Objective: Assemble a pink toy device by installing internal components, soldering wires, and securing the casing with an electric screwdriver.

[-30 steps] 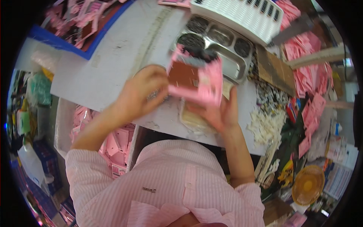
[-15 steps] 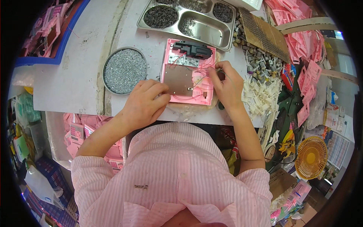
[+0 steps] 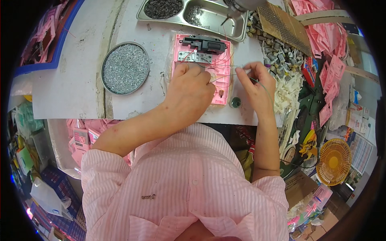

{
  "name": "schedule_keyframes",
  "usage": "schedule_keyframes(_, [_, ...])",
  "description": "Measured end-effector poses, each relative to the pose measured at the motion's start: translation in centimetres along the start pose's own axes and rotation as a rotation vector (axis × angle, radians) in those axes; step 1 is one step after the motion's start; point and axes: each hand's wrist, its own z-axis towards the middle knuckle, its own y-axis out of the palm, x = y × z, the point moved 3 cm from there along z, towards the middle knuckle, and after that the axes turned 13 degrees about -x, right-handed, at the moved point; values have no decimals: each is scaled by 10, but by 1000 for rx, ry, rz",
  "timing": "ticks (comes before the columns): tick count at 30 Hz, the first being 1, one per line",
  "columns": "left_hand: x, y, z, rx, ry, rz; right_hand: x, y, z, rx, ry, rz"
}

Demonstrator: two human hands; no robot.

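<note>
A pink plastic casing lies on the table in front of me, carrying a black mechanism and a perforated metal strip. Thin red and green wires cross its right half. My left hand rests over the casing's lower left, fingers curled together; whatever they hold is hidden, and so is the brown plate beneath. To the right of the casing, my right hand pinches thin wires between thumb and fingertips. One green wire trails from it down past the wrist.
A round tin of small metal pieces stands left. Behind lies a steel compartment tray with springs; a grey cylindrical tool hangs over it. Right are heaped metal parts, white pieces and a small green jar.
My left hand has moved right, over the casing, covering the brown plate. My right hand has shifted right with the wires stretched out. The grey tool has come into view at the top.
</note>
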Motion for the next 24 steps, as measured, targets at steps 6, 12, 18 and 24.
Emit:
schedule_keyframes(6, [-4,-8,-8,84,44,-243,-2,3,-47,-242,-262,4])
schedule_keyframes(12, [-2,-9,-18,31,53,-326,-6,32,-56,23,-633,-248])
schedule_keyframes(18, [-4,1,-23,91,64,-232,-8,38,-57,64,-639,-446])
schedule_keyframes(24, [-10,9,-26,120,90,-279,-12,29,-43,-136,-595,-423])
